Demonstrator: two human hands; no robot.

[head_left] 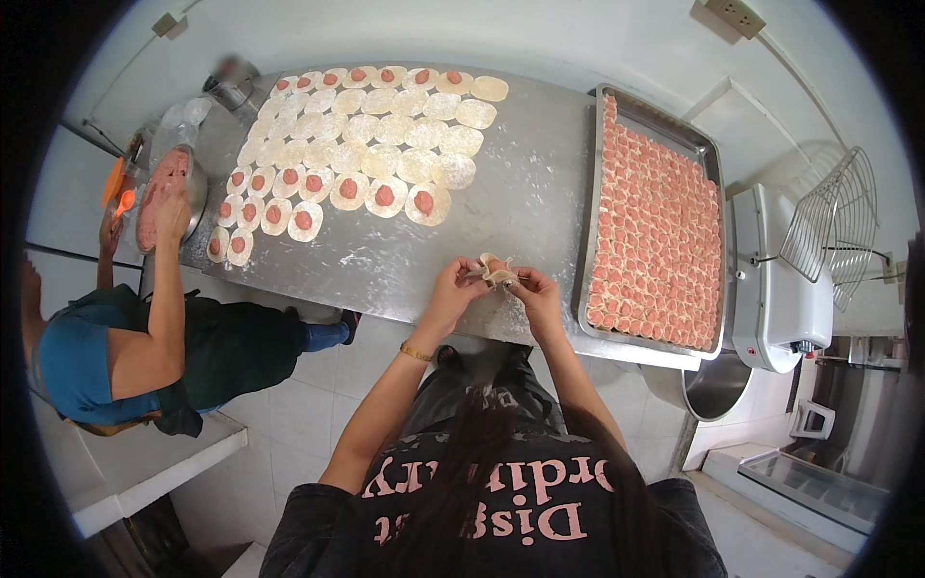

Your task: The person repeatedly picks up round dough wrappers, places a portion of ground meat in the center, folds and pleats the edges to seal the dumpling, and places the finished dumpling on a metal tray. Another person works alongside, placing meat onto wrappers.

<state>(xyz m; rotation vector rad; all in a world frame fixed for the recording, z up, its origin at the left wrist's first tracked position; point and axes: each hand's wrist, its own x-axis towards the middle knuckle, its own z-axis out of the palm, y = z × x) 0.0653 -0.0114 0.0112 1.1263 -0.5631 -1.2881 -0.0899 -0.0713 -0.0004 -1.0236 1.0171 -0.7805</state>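
Observation:
Between my two hands, over the front edge of the steel table (366, 260), is a dumpling (496, 271): a pale round wrapper gathered up around pink meat filling. The fingers of my left hand (457, 289) pinch its left side. My right hand (535, 293) pinches the right side. Ahead and to the left, rows of round dough wrappers (381, 130) lie on the floured steel. Those in the front rows and along the back row carry a ball of meat filling (384, 196); the middle rows are bare. To my right, a large metal tray (587, 231) holds tightly packed open-topped dumplings (658, 231).
At the left a co-worker (106, 347) reaches into a metal bowl (198, 193) of pink meat, near an orange utensil (114, 183). A metal container (229, 87) stands at the back left. Right of the tray is a white mixer (780, 279) with a wire guard (833, 226) and steel bowl (718, 385).

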